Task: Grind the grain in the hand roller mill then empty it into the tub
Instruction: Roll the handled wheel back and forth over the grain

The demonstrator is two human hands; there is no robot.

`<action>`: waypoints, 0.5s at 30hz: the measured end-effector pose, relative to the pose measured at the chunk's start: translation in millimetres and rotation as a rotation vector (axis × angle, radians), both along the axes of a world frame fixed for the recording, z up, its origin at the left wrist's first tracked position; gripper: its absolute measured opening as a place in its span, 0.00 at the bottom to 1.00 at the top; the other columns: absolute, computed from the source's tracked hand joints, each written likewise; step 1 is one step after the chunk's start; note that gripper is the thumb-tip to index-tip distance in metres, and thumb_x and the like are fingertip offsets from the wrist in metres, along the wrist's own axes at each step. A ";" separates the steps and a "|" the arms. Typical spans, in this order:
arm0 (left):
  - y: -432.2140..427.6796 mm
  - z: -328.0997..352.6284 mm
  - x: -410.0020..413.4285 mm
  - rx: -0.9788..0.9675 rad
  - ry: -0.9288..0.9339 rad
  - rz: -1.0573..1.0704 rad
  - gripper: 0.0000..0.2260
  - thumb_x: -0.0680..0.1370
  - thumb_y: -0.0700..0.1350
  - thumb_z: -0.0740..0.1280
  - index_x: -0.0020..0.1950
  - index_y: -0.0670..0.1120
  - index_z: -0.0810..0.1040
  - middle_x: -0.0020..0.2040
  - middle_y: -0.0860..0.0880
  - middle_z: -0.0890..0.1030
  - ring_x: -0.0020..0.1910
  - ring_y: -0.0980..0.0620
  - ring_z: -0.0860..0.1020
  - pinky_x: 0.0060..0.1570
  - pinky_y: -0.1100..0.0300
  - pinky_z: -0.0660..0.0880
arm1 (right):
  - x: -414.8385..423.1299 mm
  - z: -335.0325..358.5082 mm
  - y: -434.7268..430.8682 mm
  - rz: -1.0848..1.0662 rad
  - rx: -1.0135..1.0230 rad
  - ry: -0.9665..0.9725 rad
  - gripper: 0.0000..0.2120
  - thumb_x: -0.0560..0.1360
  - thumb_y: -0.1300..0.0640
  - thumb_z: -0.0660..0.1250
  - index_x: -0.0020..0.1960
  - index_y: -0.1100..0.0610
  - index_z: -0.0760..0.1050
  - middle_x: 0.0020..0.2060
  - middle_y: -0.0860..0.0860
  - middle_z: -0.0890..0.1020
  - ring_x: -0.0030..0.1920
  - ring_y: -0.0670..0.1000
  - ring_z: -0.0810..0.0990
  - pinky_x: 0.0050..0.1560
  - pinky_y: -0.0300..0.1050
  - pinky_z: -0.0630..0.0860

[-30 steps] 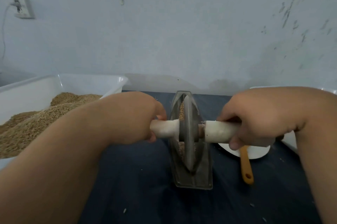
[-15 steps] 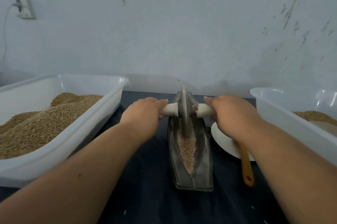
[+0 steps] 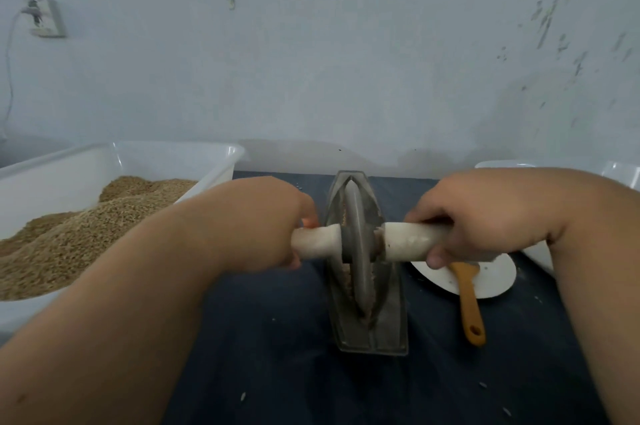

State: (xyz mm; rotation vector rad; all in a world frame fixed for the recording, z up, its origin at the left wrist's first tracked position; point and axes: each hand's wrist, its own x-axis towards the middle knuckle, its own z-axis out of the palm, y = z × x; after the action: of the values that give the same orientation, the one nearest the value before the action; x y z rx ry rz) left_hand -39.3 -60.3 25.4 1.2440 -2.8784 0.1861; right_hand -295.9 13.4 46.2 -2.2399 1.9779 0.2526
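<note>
Steel wheel (image 3: 356, 251) between both fists, seated in trough (image 3: 386, 327), grain (image 3: 347, 282) beneath it. Left hand (image 3: 256, 223), right hand (image 3: 460, 223) each clenched round white handle (image 3: 410, 241). Uneven push risks wheel tilting, grain spilling over trough rim.

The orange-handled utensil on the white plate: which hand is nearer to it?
Right. The right hand grips the roller's right handle just over the orange-handled utensil; the left hand grips the left handle, beyond the mill trough.
</note>
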 end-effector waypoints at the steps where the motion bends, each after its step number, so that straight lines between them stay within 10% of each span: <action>1: -4.1 -3.8 -2.5 0.006 -0.002 0.001 0.13 0.73 0.54 0.71 0.56 0.60 0.76 0.47 0.57 0.78 0.47 0.55 0.75 0.43 0.58 0.71 | -0.7 -3.5 -4.2 -0.013 -0.036 -0.004 0.10 0.72 0.41 0.72 0.53 0.34 0.77 0.40 0.32 0.80 0.40 0.34 0.77 0.35 0.34 0.68; 10: -45.0 -47.3 -33.2 -0.074 0.279 0.098 0.19 0.81 0.45 0.62 0.72 0.54 0.69 0.65 0.49 0.76 0.63 0.47 0.73 0.64 0.48 0.70 | -16.7 -61.7 -51.0 -0.190 -0.444 0.007 0.31 0.77 0.50 0.70 0.76 0.42 0.64 0.65 0.50 0.78 0.63 0.54 0.76 0.56 0.47 0.72; 15: -43.4 -46.1 -31.8 -0.054 0.302 0.116 0.16 0.79 0.45 0.65 0.66 0.57 0.73 0.58 0.51 0.78 0.56 0.48 0.76 0.57 0.48 0.74 | -11.2 -52.4 -48.4 -0.156 -0.421 0.037 0.22 0.73 0.48 0.72 0.66 0.39 0.75 0.51 0.45 0.82 0.51 0.50 0.79 0.53 0.50 0.77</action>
State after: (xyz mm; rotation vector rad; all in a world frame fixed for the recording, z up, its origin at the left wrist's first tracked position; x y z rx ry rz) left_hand -71.1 -103.7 -20.7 1.3036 -2.5341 0.0679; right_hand -307.1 -35.0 -6.2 -2.2989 2.3962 -0.1578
